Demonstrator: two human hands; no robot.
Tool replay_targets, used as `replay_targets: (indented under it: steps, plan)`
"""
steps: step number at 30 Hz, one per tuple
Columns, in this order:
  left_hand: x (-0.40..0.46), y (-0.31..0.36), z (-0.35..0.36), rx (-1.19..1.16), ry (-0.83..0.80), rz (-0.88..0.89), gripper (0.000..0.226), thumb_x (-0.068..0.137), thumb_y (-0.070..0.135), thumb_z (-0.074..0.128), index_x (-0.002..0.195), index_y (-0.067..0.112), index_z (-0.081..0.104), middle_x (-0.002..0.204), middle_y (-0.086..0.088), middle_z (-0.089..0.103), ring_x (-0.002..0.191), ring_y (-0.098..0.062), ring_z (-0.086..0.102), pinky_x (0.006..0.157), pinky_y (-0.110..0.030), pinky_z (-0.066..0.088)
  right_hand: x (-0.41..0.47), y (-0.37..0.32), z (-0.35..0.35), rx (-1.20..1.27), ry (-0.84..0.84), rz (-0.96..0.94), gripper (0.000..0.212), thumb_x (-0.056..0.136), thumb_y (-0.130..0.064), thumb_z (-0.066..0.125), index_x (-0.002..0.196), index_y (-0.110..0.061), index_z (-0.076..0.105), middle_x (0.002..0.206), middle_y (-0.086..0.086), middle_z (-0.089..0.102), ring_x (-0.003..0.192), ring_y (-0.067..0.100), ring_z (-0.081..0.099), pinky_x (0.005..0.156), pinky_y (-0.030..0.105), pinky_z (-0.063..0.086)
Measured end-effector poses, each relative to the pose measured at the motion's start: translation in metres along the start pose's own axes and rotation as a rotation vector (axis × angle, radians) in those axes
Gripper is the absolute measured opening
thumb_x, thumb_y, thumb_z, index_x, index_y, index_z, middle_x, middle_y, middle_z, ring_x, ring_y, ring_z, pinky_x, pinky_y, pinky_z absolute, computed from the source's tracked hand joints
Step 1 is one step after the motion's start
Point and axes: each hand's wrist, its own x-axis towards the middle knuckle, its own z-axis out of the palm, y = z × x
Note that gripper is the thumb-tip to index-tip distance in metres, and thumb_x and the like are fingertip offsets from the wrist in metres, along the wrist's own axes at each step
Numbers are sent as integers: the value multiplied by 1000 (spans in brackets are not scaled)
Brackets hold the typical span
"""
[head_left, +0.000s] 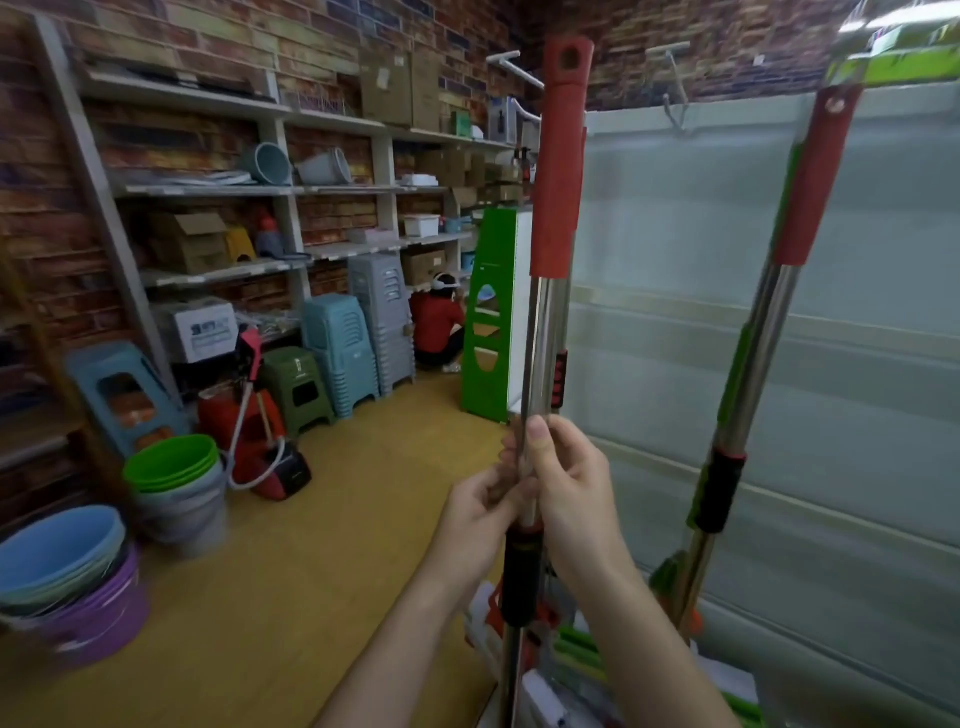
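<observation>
Left hand (480, 519) and right hand (569, 488) grasp the pole (545, 338) above its collar (522, 577); twisting needs a firm, plumb hold.

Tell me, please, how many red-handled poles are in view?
2: the held pole stands upright mid-frame, in the left hand and right hand; the leaning pole is at the right. A third may hide behind the held one.

Green buckets (171, 462) stacked near blue basins (57, 551); plastic stools (340, 343) below cluttered shelves (208, 190).
</observation>
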Motion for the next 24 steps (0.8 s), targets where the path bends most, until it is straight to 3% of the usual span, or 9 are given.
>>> replay_targets:
  steps: [6,12,16,19,24]
  plan:
    - [49,-13,-13,-62,-35,-28,31,85,33,64,108,16,75,105,-5,81,100,-17,76,83,-28,60,43,28,12,7,33,13,28,102,-29,54,97,-6,70,80,0,71,73,2,68,69,19,55]
    - [84,-16,-28,-49,-22,-19,34,89,31,63,112,9,74,108,-11,79,105,-23,74,88,-33,59,75,37,30,5,54,7,27,103,-27,54,101,-4,69,82,2,70,73,2,67,68,19,55]
    - [101,-17,-39,-59,-37,-6,39,84,37,64,112,12,73,101,-3,80,97,-13,74,82,-28,58,90,40,40,-39,59,-4,27,104,-24,53,102,-2,68,84,5,69,75,4,67,68,20,56]
    - [115,-20,-45,-62,-50,0,40,83,38,64,113,14,74,102,0,81,99,-14,75,85,-33,58,102,46,49,-53,83,-12,28,105,-24,52,103,-1,67,85,8,69,77,8,67,69,22,56]
    - [143,-29,-62,-70,-89,-28,22,94,23,63,111,14,74,105,-5,81,101,-20,75,90,-41,57,120,57,64,-97,144,-22,29,106,-23,50,102,0,68,83,5,69,73,2,66,67,19,55]
